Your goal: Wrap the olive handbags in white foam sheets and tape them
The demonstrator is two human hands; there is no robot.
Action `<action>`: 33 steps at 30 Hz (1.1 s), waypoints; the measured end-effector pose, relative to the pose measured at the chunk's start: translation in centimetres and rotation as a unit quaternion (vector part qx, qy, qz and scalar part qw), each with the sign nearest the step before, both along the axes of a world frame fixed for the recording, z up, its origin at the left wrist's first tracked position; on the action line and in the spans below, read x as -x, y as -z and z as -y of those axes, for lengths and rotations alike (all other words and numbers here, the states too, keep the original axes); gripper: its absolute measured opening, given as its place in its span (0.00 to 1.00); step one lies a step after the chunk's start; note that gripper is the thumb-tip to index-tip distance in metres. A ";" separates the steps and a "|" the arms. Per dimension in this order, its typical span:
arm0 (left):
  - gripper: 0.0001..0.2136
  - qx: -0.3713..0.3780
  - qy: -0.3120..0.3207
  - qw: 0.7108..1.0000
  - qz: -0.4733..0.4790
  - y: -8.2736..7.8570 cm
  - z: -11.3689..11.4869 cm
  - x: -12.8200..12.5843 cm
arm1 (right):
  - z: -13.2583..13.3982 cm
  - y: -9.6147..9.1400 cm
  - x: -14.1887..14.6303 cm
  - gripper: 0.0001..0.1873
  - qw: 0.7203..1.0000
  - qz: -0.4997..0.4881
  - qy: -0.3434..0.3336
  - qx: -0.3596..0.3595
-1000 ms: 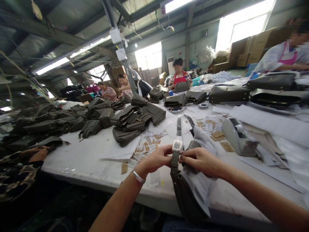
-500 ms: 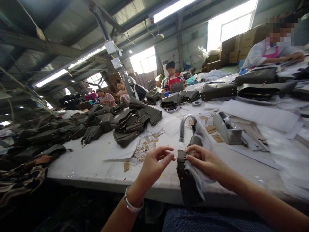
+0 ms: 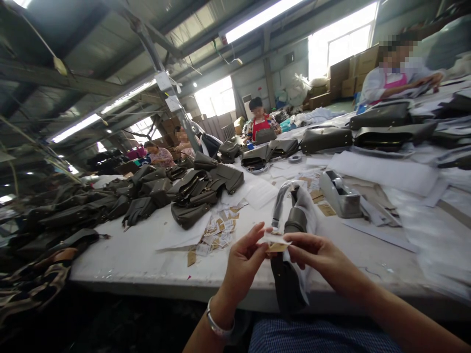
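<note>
A dark olive handbag [image 3: 287, 279] stands at the table's front edge, its handle wrapped in clear plastic and whitish wrap around its right side. In front of its upper part is a tan and white paper hang tag [image 3: 276, 246]. My left hand [image 3: 246, 260] pinches the tag's left side between thumb and fingers, a bracelet at its wrist. At the tag's right end, my right hand [image 3: 318, 251] grips it with thumb and forefinger. The bag's strap end lies partly hidden behind the tag and fingers.
Loose hang tags [image 3: 221, 230] lie scattered left of the bag. A grey tape dispenser [image 3: 340, 193] stands to the right, near white paper sheets [image 3: 382, 171]. Dark handbags [image 3: 147, 191] are piled at the left. Several co-workers sit across the table, one in a pink apron [image 3: 392, 81].
The hang tag now shows between my hands in front of the bag. My left hand has moved right and closed on it; my right hand has shifted from the bag to the tag.
</note>
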State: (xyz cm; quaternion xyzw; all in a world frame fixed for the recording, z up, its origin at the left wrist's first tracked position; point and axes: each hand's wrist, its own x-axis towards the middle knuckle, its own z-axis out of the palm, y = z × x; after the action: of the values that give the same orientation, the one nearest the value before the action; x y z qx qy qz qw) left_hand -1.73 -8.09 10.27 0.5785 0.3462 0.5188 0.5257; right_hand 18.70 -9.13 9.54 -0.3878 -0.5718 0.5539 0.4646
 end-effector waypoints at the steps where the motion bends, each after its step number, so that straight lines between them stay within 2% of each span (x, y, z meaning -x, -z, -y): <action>1: 0.21 0.001 -0.004 1.000 -0.007 0.0 -0.1 -0.2 | -0.2 0.0 0.0 0.20 0.998 0.043 0.032 -0.042; 5: 0.24 0.010 -0.028 0.999 -0.019 -0.4 -0.2 -0.7 | -0.5 -0.5 0.0 0.15 0.966 0.127 0.124 -0.186; 7: 0.25 0.014 -0.037 0.999 -0.012 -0.5 -0.2 -0.8 | -0.4 -0.9 0.1 0.16 0.964 0.120 0.138 -0.194; 11: 0.26 0.005 -0.050 0.999 -0.001 -0.3 -0.1 -1.0 | -0.2 -1.0 0.4 0.20 0.976 0.096 0.131 -0.143; 14: 0.28 0.021 -0.057 0.997 0.041 -0.3 0.1 -1.3 | -0.4 -0.8 0.3 0.17 0.965 0.105 0.157 -0.184; 18: 0.31 0.040 -0.044 0.995 0.086 -0.7 0.6 -1.9 | -0.8 -1.1 -0.5 0.11 0.939 0.163 0.135 -0.271; 23: 0.31 0.041 -0.059 0.991 0.111 -0.9 0.7 -2.7 | -0.7 -1.9 -1.0 0.14 0.897 0.220 0.103 -0.368; 26: 0.29 0.033 -0.086 0.989 0.118 -0.7 0.5 -3.2 | -0.5 -2.2 -0.9 0.15 0.879 0.263 0.082 -0.390; 28: 0.27 0.006 -0.082 0.993 0.085 -0.7 0.5 -3.4 | -0.4 -2.4 -0.7 0.15 0.869 0.293 0.074 -0.391; 30: 0.24 -0.053 -0.078 0.995 0.013 -1.0 0.6 -3.5 | -0.4 -2.7 -0.7 0.15 0.866 0.308 0.069 -0.388; 33: 0.21 -0.175 -0.093 0.973 -0.122 -2.1 0.8 -3.0 | -0.9 -3.1 -1.0 0.15 0.886 0.284 0.030 -0.365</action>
State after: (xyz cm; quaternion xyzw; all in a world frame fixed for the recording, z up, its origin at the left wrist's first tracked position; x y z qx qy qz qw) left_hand 1.28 -8.88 12.35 0.6857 0.3641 0.5430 0.3199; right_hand 19.67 -8.20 12.59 -0.3485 -0.8290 0.1584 0.4077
